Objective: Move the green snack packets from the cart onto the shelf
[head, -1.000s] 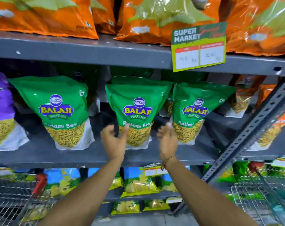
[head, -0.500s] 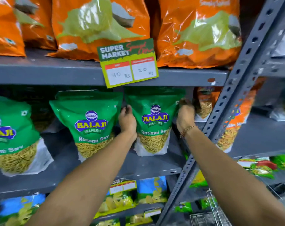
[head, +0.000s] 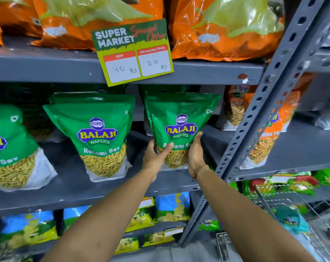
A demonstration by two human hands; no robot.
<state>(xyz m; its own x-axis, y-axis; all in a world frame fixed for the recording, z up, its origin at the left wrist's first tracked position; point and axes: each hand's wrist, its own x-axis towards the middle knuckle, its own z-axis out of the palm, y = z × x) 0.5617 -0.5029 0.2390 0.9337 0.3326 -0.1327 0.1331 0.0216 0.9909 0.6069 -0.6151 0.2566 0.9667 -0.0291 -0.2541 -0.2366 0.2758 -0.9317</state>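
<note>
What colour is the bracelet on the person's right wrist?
Coppery orange-brown, a thin beaded bracelet just below the right hand; the head view shows it.

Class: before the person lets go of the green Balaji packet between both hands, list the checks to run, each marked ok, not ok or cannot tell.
1. Left hand on the green Balaji Ratlami Sev packet: ok.
2. Right hand on its other side: ok.
3. Packet upright, label forward: ok.
4. Base resting on the grey metal shelf: cannot tell, hands hide it.
5. Apart from the neighbouring green packet: ok.
</note>
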